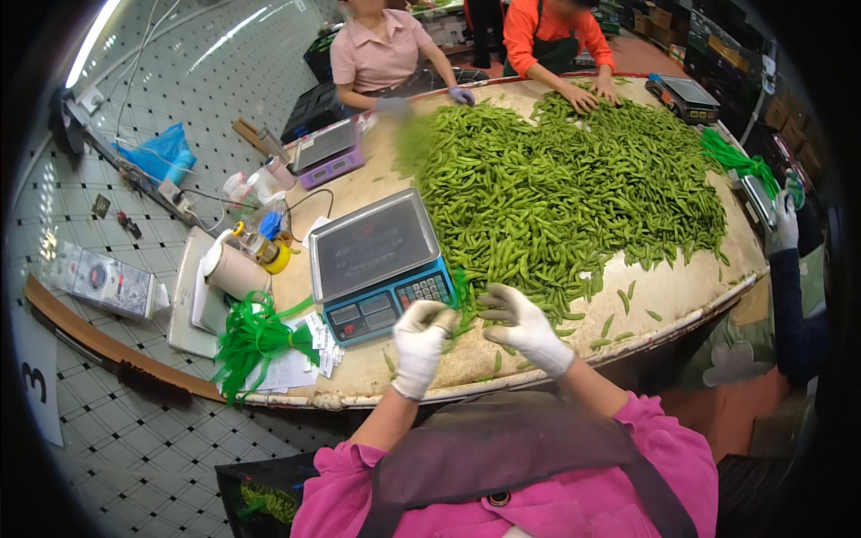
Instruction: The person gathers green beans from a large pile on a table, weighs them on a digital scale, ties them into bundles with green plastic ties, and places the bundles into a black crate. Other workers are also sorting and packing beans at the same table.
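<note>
My left hand (418,346), in a white glove, is in front of the blue digital scale (387,302) with its fingers curled. Whether it grips anything is hidden. Blurred green netting (461,288) shows beside the scale's right corner, close to both hands. My right hand (528,331), also gloved, is at the near edge of a large heap of green pods (538,202), which look like edamame. Its fingers are spread and bent, and I see nothing held in them. The scale's metal pan (373,245) bears nothing.
Green mesh bags (266,336) and printed tags (324,344) lie left on the table (672,289). Beyond are a tape dispenser (266,249) and a purple scale (329,155). Two people (380,54) (558,47) work across the heap; another's gloved hand (785,218) is at right. A crate (269,494) stands below.
</note>
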